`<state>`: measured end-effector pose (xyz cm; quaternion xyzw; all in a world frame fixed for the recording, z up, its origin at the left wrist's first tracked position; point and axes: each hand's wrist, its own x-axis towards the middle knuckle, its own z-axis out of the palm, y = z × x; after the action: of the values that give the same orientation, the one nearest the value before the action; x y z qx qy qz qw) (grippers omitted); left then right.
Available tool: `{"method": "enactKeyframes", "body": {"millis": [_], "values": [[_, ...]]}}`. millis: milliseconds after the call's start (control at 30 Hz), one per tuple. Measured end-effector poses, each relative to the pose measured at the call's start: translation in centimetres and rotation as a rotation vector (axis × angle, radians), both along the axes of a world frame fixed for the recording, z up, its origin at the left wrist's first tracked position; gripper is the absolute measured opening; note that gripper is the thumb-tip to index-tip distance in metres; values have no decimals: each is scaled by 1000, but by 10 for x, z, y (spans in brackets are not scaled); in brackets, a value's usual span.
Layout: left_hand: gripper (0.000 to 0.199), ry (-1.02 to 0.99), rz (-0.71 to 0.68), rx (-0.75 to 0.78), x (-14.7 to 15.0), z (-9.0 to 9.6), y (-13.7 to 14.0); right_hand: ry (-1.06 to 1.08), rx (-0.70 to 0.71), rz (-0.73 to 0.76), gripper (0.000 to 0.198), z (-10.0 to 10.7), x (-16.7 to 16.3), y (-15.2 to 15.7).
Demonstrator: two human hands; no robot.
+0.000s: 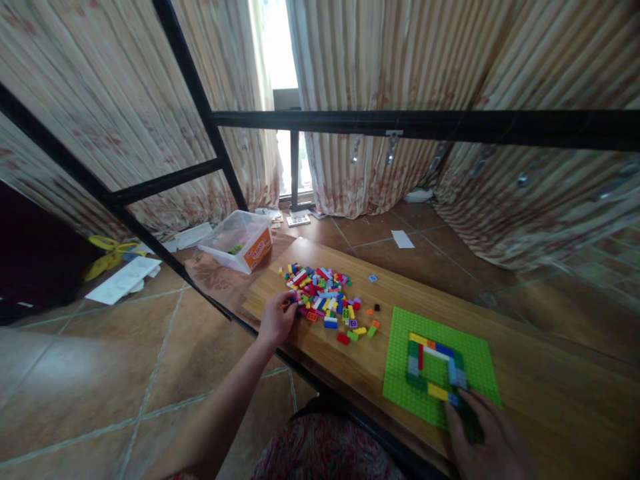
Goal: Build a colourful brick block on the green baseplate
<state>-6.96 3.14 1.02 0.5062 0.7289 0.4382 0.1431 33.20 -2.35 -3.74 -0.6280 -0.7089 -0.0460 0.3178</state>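
Note:
At the near left edge of a heap of mixed toy building bricks [325, 293] is my left hand [277, 321]. Its fingers are curled together among the outer bricks, and what they hold is hidden. A green studded baseplate [395, 360] lies to the right, bearing a rectangular ring of bricks in yellow, orange, blue, green, grey, red and white. My right hand [487, 430], slightly blurred, reaches over the baseplate's near right corner. Its thumb and forefinger close around a blue brick [453, 400] at the ring's near right corner.
The wooden bench top [360, 373] carries several stray bricks between heap and baseplate. A clear plastic tub [235, 240] with an orange label stands beyond its left end. Black metal bars [350, 121] cross ahead, before patterned curtains [380, 60]. Papers lie on the tiled floor.

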Motion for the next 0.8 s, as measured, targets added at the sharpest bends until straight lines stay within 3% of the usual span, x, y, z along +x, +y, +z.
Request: {"method": "enactKeyframes", "body": {"millis": [233, 567, 700, 800], "values": [[23, -193, -3, 69, 12, 4, 5, -7, 23, 13, 54, 1, -1, 1], [35, -566, -127, 101, 31, 14, 1, 23, -21, 6, 55, -3, 2, 1], [34, -808, -155, 103, 44, 22, -3, 77, -35, -3, 55, 2, 0, 1], [35, -1051, -165, 49, 60, 29, -8, 164, -42, -39, 55, 19, -10, -1]]}}
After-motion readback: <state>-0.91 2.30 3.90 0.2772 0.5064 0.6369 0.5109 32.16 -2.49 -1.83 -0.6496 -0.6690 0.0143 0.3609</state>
